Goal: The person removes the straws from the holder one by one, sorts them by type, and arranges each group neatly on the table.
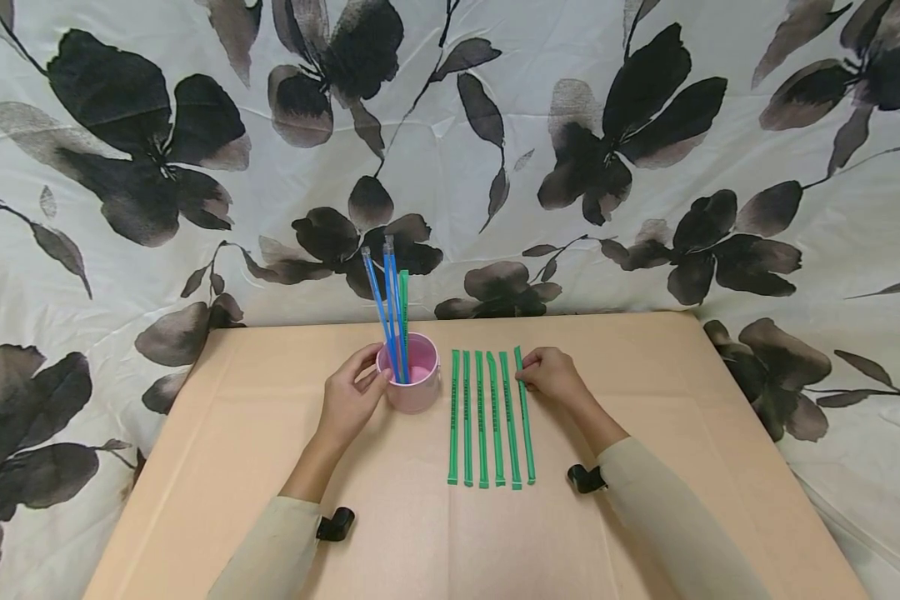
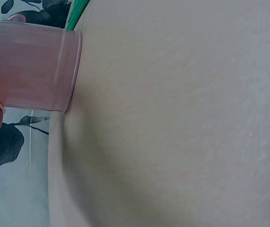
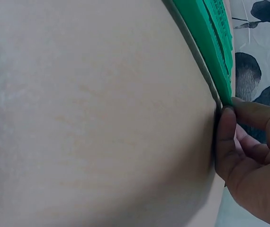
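Note:
Left of centre on the table stands a small pink bucket (image 1: 414,398), holding slim blue sticks (image 1: 387,312) with clear tips and a green stick. My left hand (image 1: 351,398) grips the bucket's left side near the rim; its side and shadow show in the left wrist view. To the right, several thin green paper-wrapped sticks (image 1: 482,421) with dark print lie side by side. My right hand (image 1: 553,375) pinches the far end of the rightmost green wrapped stick (image 1: 526,429) between thumb and forefinger. In the right wrist view that green stick (image 3: 206,42) lies along the tabletop.
A tan covered table (image 1: 645,517) lies under everything. Behind and around it hangs white cloth (image 1: 495,275) with dark flowers. Black wrist cameras (image 1: 336,525) sit at both sleeve cuffs. Bare tabletop shows on both sides of the arms.

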`<action>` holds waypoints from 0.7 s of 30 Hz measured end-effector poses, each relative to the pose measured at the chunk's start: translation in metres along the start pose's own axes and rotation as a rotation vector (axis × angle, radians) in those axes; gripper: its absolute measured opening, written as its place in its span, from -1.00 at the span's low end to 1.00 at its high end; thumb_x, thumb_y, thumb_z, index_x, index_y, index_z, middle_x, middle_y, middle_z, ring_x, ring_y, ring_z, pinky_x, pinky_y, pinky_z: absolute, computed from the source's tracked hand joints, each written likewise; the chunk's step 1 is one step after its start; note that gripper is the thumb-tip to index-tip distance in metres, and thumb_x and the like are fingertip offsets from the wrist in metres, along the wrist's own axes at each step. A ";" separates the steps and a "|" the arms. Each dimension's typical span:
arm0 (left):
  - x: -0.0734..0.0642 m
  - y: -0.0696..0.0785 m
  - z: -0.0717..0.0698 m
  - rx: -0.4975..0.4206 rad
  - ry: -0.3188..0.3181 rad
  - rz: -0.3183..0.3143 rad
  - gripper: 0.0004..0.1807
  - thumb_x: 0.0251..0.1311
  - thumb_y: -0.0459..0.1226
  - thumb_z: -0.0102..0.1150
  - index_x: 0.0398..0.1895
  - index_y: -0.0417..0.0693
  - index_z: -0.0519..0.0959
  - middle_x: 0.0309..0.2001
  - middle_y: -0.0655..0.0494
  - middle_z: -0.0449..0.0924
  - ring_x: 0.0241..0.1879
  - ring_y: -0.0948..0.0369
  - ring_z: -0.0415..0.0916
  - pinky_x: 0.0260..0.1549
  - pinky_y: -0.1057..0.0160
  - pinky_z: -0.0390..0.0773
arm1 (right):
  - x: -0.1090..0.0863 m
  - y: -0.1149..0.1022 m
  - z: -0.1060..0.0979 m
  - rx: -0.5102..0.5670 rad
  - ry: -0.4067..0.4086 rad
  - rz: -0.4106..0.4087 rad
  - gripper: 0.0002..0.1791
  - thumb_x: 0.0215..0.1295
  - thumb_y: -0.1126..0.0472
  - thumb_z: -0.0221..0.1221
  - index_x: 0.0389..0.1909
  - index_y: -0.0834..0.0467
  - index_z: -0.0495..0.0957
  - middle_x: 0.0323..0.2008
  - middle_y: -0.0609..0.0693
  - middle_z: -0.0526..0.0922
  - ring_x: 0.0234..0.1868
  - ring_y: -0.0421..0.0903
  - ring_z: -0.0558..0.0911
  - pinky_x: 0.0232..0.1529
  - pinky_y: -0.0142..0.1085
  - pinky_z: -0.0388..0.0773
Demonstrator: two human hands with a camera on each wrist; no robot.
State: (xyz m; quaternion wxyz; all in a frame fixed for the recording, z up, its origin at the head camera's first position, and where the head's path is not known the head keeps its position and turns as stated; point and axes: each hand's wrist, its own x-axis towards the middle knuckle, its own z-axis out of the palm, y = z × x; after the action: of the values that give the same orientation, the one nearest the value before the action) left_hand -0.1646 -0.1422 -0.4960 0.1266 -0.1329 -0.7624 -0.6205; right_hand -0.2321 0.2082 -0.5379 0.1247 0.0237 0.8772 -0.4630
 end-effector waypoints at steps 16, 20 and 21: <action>-0.002 0.012 0.001 -0.003 0.008 0.010 -0.52 0.31 -0.56 0.24 0.28 -0.54 0.45 0.22 -0.48 0.53 0.27 -0.31 0.51 0.24 0.05 0.64 | -0.002 -0.003 0.001 -0.080 0.005 -0.038 -0.83 0.38 0.30 0.28 -0.14 0.34 0.56 -0.45 0.10 0.68 -0.47 -0.08 0.69 -0.50 -0.39 0.64; -0.002 0.011 0.001 0.000 0.009 0.004 -0.52 0.30 -0.56 0.24 0.28 -0.53 0.45 0.23 -0.48 0.53 0.27 -0.32 0.51 0.24 0.04 0.63 | -0.002 -0.002 0.001 -0.137 0.017 -0.052 -0.81 0.38 0.28 0.29 -0.13 0.33 0.58 -0.45 0.07 0.67 -0.47 -0.10 0.67 -0.50 -0.39 0.60; -0.002 0.011 0.001 -0.002 0.009 0.002 -0.52 0.30 -0.56 0.24 0.28 -0.53 0.45 0.23 -0.48 0.53 0.27 -0.32 0.51 0.25 0.03 0.63 | -0.002 -0.002 0.001 -0.155 0.025 -0.058 -0.81 0.37 0.27 0.29 -0.14 0.32 0.59 -0.46 0.06 0.67 -0.47 -0.11 0.65 -0.50 -0.39 0.58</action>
State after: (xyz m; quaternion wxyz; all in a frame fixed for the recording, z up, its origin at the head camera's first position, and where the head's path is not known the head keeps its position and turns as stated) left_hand -0.1586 -0.1392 -0.4872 0.1306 -0.1308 -0.7611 -0.6217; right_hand -0.2299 0.2061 -0.5361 0.1018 -0.0056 0.9123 -0.3966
